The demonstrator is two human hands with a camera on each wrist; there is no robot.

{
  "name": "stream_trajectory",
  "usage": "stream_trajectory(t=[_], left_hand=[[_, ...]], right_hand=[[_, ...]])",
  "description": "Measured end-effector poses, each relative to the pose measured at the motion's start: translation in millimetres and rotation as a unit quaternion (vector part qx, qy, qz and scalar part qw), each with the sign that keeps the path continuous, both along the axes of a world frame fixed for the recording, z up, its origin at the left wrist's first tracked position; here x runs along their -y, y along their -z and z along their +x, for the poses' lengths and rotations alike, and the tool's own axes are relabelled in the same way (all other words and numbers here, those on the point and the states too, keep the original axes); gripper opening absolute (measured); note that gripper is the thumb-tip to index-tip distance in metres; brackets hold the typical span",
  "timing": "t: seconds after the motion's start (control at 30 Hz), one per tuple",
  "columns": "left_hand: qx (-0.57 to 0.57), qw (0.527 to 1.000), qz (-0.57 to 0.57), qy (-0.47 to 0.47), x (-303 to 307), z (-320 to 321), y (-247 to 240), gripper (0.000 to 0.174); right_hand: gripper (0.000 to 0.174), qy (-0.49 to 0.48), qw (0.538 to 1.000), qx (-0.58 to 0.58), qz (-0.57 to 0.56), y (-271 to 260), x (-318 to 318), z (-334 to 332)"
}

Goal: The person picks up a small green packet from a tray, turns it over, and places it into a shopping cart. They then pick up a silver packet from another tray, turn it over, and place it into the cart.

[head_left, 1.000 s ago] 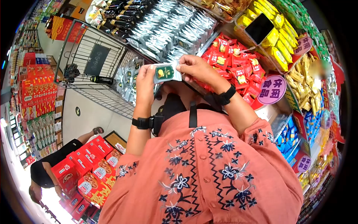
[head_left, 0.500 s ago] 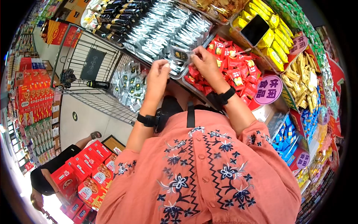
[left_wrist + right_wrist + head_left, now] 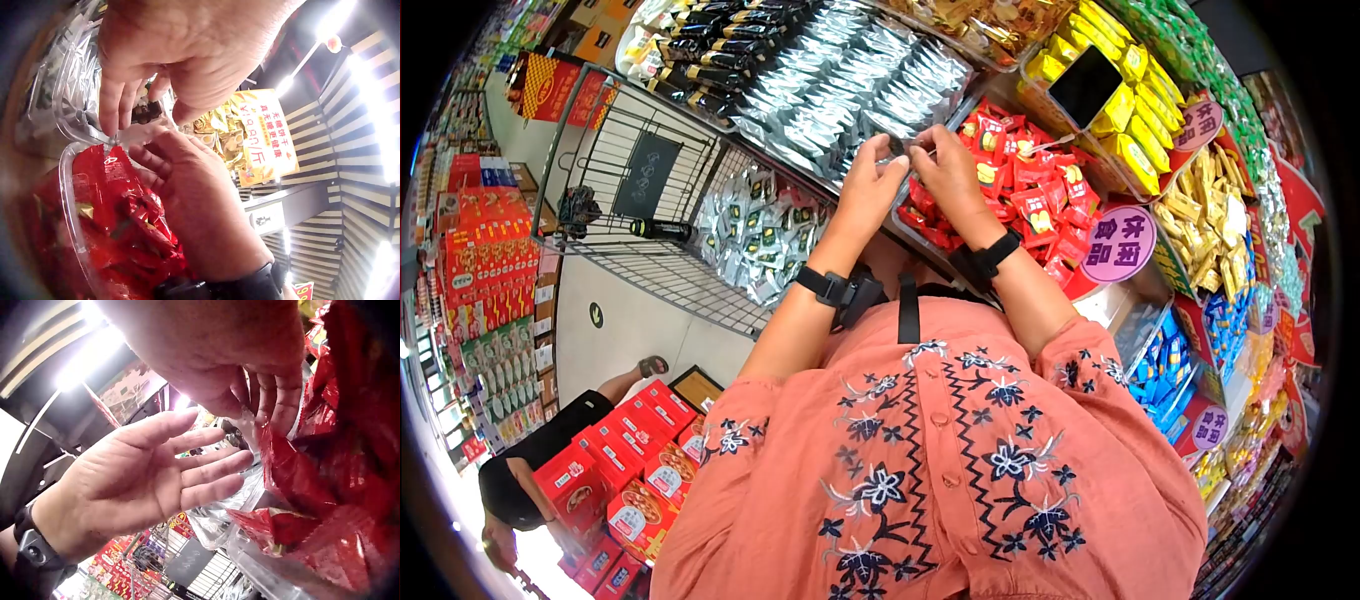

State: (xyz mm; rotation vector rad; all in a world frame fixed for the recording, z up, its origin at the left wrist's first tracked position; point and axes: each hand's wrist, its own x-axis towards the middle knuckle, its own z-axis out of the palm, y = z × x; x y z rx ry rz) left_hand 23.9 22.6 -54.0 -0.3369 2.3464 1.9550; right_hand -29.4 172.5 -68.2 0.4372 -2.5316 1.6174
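My left hand (image 3: 872,185) is raised beside the silver snack bin, its fingers extended, and in the right wrist view its palm (image 3: 150,472) shows with nothing in it. Close to its right, my right hand (image 3: 948,178) pinches the edge of a small packet between thumb and fingertips. Only a dark printed part of that packet (image 3: 896,147) shows between the two hands; the left wrist view shows its brown-printed face (image 3: 147,111) behind the fingers. Silver packets (image 3: 840,80) fill the bin beyond the hands. Red packets (image 3: 1030,185) lie heaped under and beside my right hand.
A wire shopping cart (image 3: 650,230) holding many silver packets (image 3: 765,235) stands at the left. A phone (image 3: 1085,88) rests on the bin of yellow packets (image 3: 1140,150). Red boxes (image 3: 615,450) and another person (image 3: 530,470) are at lower left.
A second ago both hands held up a green-labelled packet. They then parted, the left showing nothing in it and a packet lying by the right. Now the left hand has moved right, close to the right one.
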Motion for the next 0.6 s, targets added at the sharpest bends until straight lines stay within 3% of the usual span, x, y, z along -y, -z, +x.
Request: stream_trajectory(t=[0.2, 0.3, 0.6], left_hand=[[-0.019, 0.999, 0.005, -0.028, -7.0, -0.7, 0.3, 0.064], [-0.008, 0.999, -0.043, -0.019, -7.9, -2.6, -10.5, 0.064], [0.035, 0.999, -0.01, -0.008, -10.6, -8.3, -14.5, 0.072]], right_hand=[[0.014, 0.002, 0.999, 0.027, 0.038, -11.1, -5.2, 3.4], [0.014, -0.001, 0.998, 0.041, 0.05, -11.1, -4.8, 2.4], [0.017, -0.009, 0.995, 0.028, 0.092, -10.4, -5.0, -3.2]])
